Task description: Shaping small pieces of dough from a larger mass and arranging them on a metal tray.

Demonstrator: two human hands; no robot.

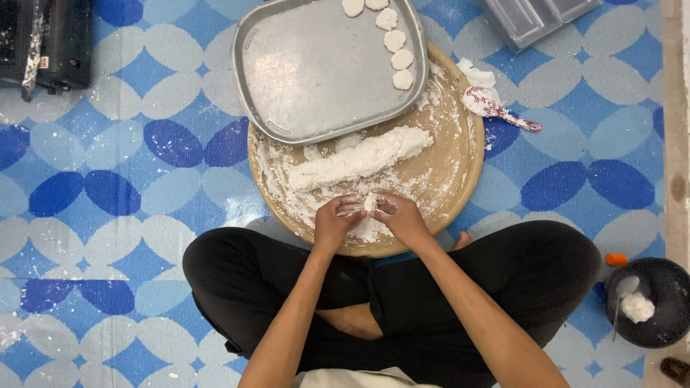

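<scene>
Dough getting pinched at the near edge of the board

Both hands are meeting over the round wooden board [453, 179]: left hand [335, 221] and right hand [399, 215] are pinching one small dough piece [370, 202] between fingertips. Long dough log [359, 159] is lying mid-board, and the metal tray [316, 68] is overlapping the far edge, holding dough discs [397, 40] along its right rim.

I sit on a floor mat [108, 179] patterned with blue and pale grey ovals, dusted white in spots. A black box [44, 43] stands at the far left corner. Bare beige floor [675, 144] edges my right.
</scene>
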